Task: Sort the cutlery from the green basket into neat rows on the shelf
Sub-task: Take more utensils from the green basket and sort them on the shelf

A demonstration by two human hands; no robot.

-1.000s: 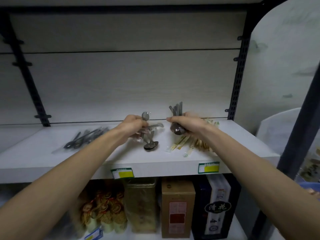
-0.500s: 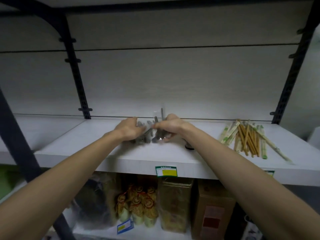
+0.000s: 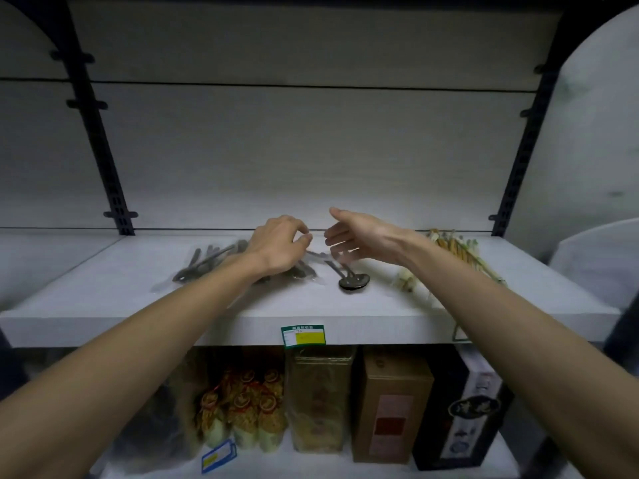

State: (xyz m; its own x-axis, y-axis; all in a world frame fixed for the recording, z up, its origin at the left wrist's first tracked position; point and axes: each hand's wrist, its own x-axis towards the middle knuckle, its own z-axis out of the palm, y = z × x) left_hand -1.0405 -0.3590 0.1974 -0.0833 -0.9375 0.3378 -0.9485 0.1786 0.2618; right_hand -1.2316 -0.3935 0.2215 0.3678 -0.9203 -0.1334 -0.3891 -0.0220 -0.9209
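Note:
On the white shelf (image 3: 103, 305) lies a pile of metal cutlery in clear wrappers (image 3: 204, 266), and more wrapped pieces (image 3: 306, 271) lie partly under my left hand. A single dark spoon (image 3: 354, 281) lies bowl-forward just right of them. My left hand (image 3: 278, 243) hovers over the wrapped pieces with loosely curled fingers and nothing in it. My right hand (image 3: 359, 236) is held above the spoon's handle, its fingers relaxed and apart, also holding nothing. The green basket is not in view.
A heap of wrapped chopsticks (image 3: 456, 254) lies at the shelf's right end. Black uprights (image 3: 100, 150) flank the bay. A price tag (image 3: 303, 335) sits on the shelf's front edge. Boxes (image 3: 390, 406) and packaged goods (image 3: 242, 409) fill the lower shelf.
Both hands held metal cutlery a second ago; now the pieces lie on the shelf and both hands have let go and lifted slightly. The view has swung sideways.

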